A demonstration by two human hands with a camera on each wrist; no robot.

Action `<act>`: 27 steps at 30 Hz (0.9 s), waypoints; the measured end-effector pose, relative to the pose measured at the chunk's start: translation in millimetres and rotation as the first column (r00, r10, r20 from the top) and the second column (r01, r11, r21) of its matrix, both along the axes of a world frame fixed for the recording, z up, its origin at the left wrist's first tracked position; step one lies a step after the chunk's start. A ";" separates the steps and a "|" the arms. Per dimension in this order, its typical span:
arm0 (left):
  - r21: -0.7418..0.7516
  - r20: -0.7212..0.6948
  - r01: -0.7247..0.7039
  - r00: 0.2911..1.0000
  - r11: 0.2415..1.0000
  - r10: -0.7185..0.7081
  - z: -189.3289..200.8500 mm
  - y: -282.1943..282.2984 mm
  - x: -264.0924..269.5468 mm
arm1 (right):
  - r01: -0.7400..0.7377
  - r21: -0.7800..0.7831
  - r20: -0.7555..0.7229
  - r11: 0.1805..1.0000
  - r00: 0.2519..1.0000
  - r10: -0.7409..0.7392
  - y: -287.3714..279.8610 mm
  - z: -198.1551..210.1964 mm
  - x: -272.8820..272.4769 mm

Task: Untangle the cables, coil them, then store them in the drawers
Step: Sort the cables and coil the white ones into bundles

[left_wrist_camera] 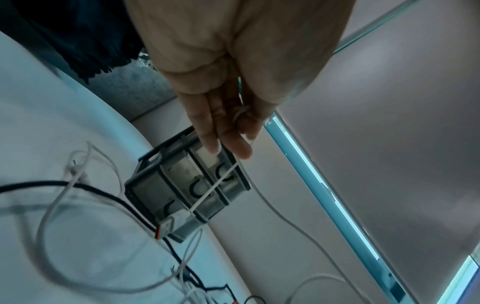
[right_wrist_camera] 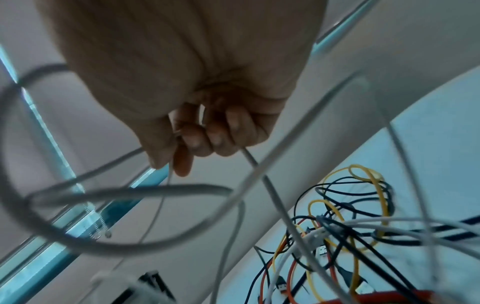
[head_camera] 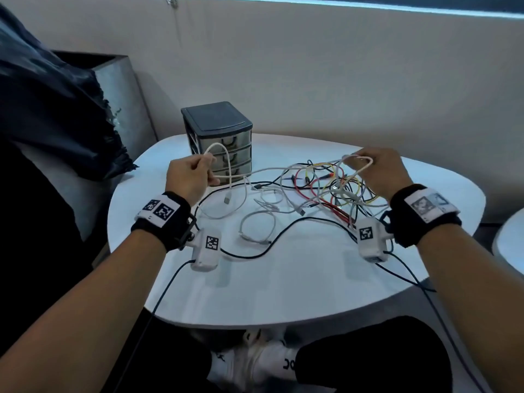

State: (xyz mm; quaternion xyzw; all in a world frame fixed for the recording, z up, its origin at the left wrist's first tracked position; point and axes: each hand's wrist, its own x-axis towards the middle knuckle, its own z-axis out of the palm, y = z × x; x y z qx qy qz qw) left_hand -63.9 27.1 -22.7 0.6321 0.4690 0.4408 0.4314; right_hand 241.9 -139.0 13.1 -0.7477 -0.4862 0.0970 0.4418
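Nearest me, a black cable (head_camera: 283, 231) snaked across the white table (head_camera: 283, 287) on the near side of the drawer unit, and thin white cables (head_camera: 256, 222) lay in loose loops just beyond it. My left hand (head_camera: 189, 177) was raised over the table, in front of the drawer unit and a little to its left, fingers and thumb closed in a pinch on a white cable (head_camera: 226, 163); a loop of it stood up above the fingers and its plug (head_camera: 227, 199) hung down toward the table. My right hand (head_camera: 380, 171) was up at the same height, well off to the right of the drawer unit, its fingers curled around another loop of white cable. Under and beside that hand lay the tangle of cables (head_camera: 334, 188), red, yellow, black and white strands crossing each other on the table. White cable ran from the tangle toward my left hand. Farthest from me, the drawer unit (head_camera: 218, 134) stood upright near the table's back edge with its three drawers shut.
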 end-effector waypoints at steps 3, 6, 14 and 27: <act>-0.018 0.038 -0.056 0.998 0.998 0.057 3.8 16.1 -13.5 | 0.122 0.046 -0.148 0.991 0.982 -0.114 -4.4 -3.1 16.5; -0.049 0.088 -0.134 0.987 0.990 0.138 3.7 32.8 -30.6 | 0.197 0.000 -0.188 0.980 0.963 -0.193 -11.1 -6.9 35.2; -0.081 0.056 -0.251 0.965 0.965 0.256 -20.4 65.9 -77.5 | 0.438 -0.167 -0.341 0.884 0.815 -0.468 -23.5 -2.5 93.6; 0.041 -0.522 -0.140 0.841 0.989 0.141 -36.4 24.7 -39.1 | 0.067 -0.383 0.194 0.921 0.981 0.009 -7.1 -10.8 33.8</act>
